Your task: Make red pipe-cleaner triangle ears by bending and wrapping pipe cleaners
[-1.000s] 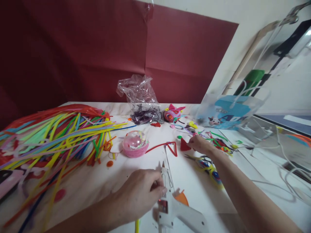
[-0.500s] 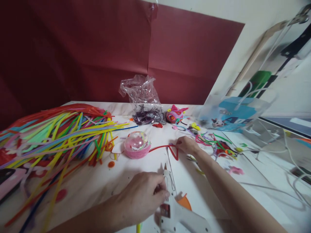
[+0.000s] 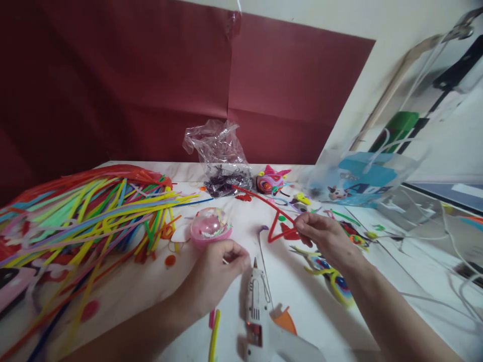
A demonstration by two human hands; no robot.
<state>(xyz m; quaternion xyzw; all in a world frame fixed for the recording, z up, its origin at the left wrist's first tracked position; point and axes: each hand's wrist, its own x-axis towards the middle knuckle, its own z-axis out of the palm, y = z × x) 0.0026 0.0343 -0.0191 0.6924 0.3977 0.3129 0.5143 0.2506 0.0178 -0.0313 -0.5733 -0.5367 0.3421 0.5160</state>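
Note:
My right hand (image 3: 320, 236) pinches a red pipe cleaner (image 3: 274, 226), raised off the table. One end is bent into a triangle; a long straight tail points to the back left. My left hand (image 3: 217, 276) hovers just left of a white hot glue gun (image 3: 254, 301), thumb and fingers pressed together; what they hold, if anything, I cannot make out. The glue gun lies with its nozzle pointing away from me. Behind my left hand sits a clear plastic ball (image 3: 209, 223) with its lower part wrapped in pink. Yellow-rimmed blue eye-like pieces (image 3: 341, 286) lie below my right forearm.
A big heap of coloured pipe cleaners (image 3: 113, 206) spreads over the left side. At the back stand a clear plastic bag (image 3: 219, 146) and a finished-looking pink figure (image 3: 270, 181). A blue-and-clear carrier bag (image 3: 362, 176) stands back right; cables (image 3: 433, 234) run along the right.
My right hand has lifted the red pipe cleaner and drawn it right and toward me; its tail has swung up. My left hand has shifted left, uncovering more of the glue gun.

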